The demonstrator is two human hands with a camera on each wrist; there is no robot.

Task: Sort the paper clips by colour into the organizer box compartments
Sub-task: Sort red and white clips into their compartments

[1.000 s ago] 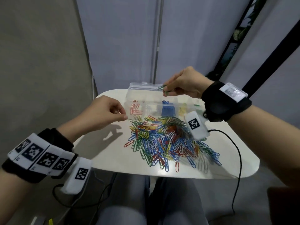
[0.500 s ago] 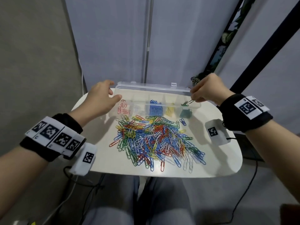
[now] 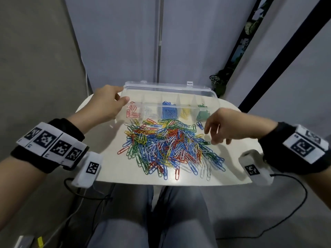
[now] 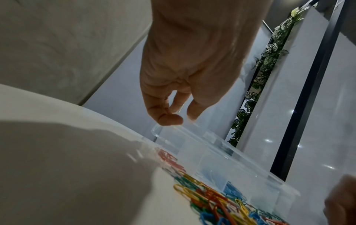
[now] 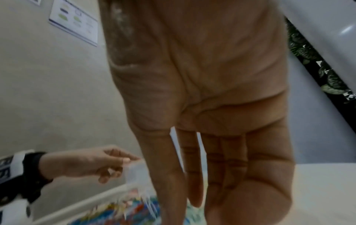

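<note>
The white table (image 3: 107, 169) has rounded corners, and the mixed pile of paper clips (image 3: 168, 147) spreads across its middle, reaching close to the near edge while leaving bare surface at the left and right. The clear organizer box (image 3: 213, 99) sits along the far edge with its lid tipped back toward the grey wall panels; its 5 compartments hold, from left to right, red clips (image 3: 131, 111), white clips (image 3: 147, 111), blue clips (image 3: 169, 111), yellow clips (image 3: 185, 112) and green clips (image 3: 202, 114). The left hand (image 3: 105, 106) is at the box's left end, thumb and fingers loosely curled at the lid's corner (the left wrist view shows fingertips (image 4: 170, 119) at the plastic rim, though whether they actually pinch it I cannot tell). The right hand (image 3: 227, 127) hovers over the pile's right fringe, just in front of the green compartment, fingers relaxed and pointing down, holding nothing; a single blue clip (image 3: 199, 124) lies just beside its fingertips.
</note>
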